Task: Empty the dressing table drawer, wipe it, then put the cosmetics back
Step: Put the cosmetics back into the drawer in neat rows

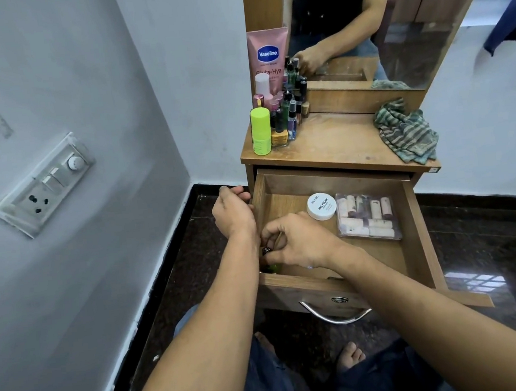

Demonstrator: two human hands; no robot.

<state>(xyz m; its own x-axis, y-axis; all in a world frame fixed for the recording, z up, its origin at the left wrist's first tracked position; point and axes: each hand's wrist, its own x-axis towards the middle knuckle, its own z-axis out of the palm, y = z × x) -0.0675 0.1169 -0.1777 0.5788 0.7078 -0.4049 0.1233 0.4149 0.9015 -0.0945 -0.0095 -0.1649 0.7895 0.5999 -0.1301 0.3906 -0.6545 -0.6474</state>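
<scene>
The wooden drawer (416, 211) of the dressing table stands pulled out. Inside lie a white nail-polish jar (321, 206) and a clear box of lipsticks (367, 216). My right hand (299, 241) reaches into the drawer's near left corner and pinches a small black-capped bottle (265, 251); a green bottle (271, 268) shows just below it. My left hand (233, 213) hovers outside the drawer's left wall with curled fingers; what they hold is hidden. A striped green cloth (406, 132) lies crumpled on the table top's right side.
Several nail polishes and bottles (286, 113), a lime stick container (260, 132) and a pink Vaseline tube (268, 55) crowd the table top's left. A mirror (360, 28) stands behind. A wall with a switch panel (44, 184) is close on the left. My feet are below the drawer.
</scene>
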